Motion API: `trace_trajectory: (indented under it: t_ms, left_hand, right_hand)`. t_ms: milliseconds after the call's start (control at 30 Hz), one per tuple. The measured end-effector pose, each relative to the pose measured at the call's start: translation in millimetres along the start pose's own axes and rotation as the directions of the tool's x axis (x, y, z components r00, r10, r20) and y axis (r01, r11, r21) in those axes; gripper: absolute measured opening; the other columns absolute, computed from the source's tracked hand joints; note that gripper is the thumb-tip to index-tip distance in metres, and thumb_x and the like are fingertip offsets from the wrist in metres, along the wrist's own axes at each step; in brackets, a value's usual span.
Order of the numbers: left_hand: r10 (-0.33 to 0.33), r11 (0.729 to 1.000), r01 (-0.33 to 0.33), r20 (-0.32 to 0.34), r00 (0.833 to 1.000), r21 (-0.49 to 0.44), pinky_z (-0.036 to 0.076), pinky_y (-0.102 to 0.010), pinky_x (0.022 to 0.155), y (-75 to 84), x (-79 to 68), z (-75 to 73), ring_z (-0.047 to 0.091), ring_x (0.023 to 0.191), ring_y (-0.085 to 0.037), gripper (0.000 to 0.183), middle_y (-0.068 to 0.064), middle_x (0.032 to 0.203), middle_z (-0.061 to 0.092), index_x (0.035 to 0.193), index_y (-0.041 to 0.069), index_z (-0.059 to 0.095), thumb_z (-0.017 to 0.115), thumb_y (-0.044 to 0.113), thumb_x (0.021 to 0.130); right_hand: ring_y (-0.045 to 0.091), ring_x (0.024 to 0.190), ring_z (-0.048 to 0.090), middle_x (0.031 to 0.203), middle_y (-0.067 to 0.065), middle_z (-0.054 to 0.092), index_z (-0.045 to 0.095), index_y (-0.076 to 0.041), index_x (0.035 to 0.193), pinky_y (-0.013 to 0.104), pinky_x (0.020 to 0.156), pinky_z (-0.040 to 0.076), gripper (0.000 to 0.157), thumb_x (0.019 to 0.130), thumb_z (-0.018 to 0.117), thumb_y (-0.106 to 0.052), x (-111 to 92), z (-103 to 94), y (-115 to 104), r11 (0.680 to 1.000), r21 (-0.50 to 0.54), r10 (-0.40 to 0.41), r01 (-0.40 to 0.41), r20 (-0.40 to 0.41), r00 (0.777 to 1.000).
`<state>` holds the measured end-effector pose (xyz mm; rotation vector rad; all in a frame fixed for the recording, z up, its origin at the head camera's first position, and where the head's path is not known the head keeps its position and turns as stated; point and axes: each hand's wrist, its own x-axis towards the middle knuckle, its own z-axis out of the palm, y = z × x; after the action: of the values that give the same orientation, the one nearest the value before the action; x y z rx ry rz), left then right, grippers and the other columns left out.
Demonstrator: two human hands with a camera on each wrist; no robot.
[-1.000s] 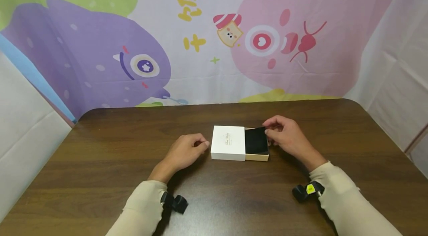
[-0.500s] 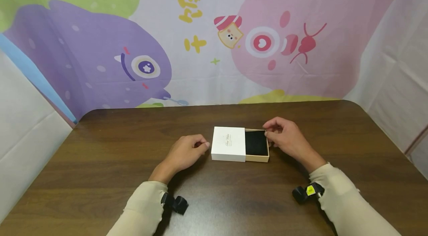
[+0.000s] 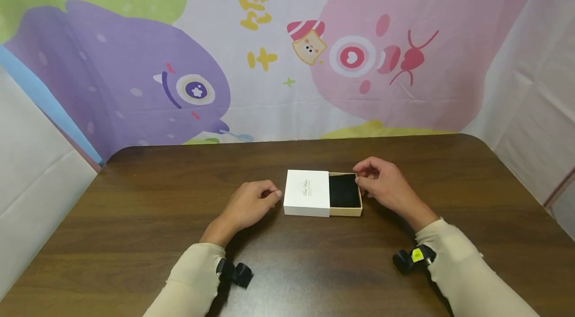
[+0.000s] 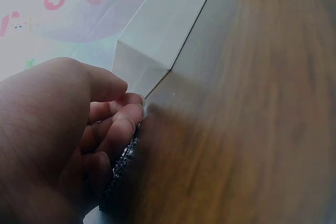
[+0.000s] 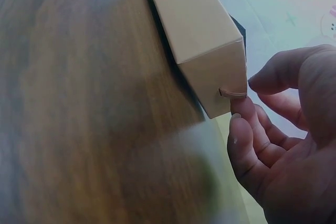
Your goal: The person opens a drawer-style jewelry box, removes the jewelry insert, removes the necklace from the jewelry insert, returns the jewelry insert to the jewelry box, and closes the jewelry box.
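Note:
A white box sleeve [image 3: 307, 207] with gold script lies on the brown table, its cream drawer [image 3: 345, 212] pulled part way out to the right. Inside the drawer shows a black pad [image 3: 344, 190]. My left hand [image 3: 248, 203] rests beside the sleeve's left end, fingers loosely curled and holding nothing, the tips at the lower edge. At the drawer's right end, my right hand [image 3: 384, 183] has its thumb and fingers apart, touching the end wall and rim. A short ribbon loop [image 5: 232, 94] sticks out of that wall, against a fingertip; any grip on it is unclear.
Brown wooden table [image 3: 287, 267] all round the box, with a rounded far edge. Behind it hangs a cloth backdrop [image 3: 278, 107] with cartoon figures, and pale cloth [image 3: 534, 92] closes off the sides. A black wrist camera [image 3: 235, 273] sits on each sleeve cuff.
The black pad, lifted at its right side a second ago, now lies lower in the drawer. My right thumb and fingers have shifted slightly; the left hand has not moved.

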<state>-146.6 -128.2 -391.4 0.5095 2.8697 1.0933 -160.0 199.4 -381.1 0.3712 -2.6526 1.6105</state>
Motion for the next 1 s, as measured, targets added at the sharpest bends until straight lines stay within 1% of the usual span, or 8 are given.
trace_trajectory:
  t_ms: [433,700,1000]
  left_hand:
    - [-0.002,1.000,0.002,-0.002,1.000,0.002,0.042,-0.032,0.060,0.3,-0.2,-0.9,0.053,0.064,-0.012,0.014,0.009,0.068,0.058,0.084,0.021,0.070,0.066,0.025,0.096]
    - [-0.003,1.000,0.003,-0.004,1.000,-0.001,0.042,-0.032,0.061,1.7,-0.3,-1.1,0.054,0.064,-0.012,0.015,0.009,0.068,0.059,0.084,0.020,0.070,0.065,0.024,0.097]
    - [-0.007,1.000,0.007,-0.003,1.000,0.007,0.042,-0.032,0.061,0.6,-0.1,0.1,0.053,0.065,-0.012,0.014,0.009,0.069,0.059,0.084,0.020,0.070,0.065,0.025,0.097]
  right_hand:
    - [0.022,0.074,0.062,0.095,0.015,0.062,0.063,0.003,0.109,0.031,0.060,0.054,0.022,0.089,0.070,-0.003,0.3,-1.5,-0.8,0.998,-0.039,0.046,-0.044,0.061,0.997]
    - [0.021,0.076,0.061,0.097,0.013,0.062,0.063,0.001,0.112,0.032,0.062,0.054,0.023,0.091,0.070,-0.006,0.2,-1.8,-2.3,0.996,-0.068,0.062,-0.058,0.071,0.996]
    - [0.022,0.078,0.061,0.098,0.013,0.063,0.063,0.000,0.114,0.034,0.064,0.055,0.023,0.092,0.067,-0.009,-1.7,-2.4,-2.7,0.996,-0.073,0.063,-0.057,0.078,0.995]
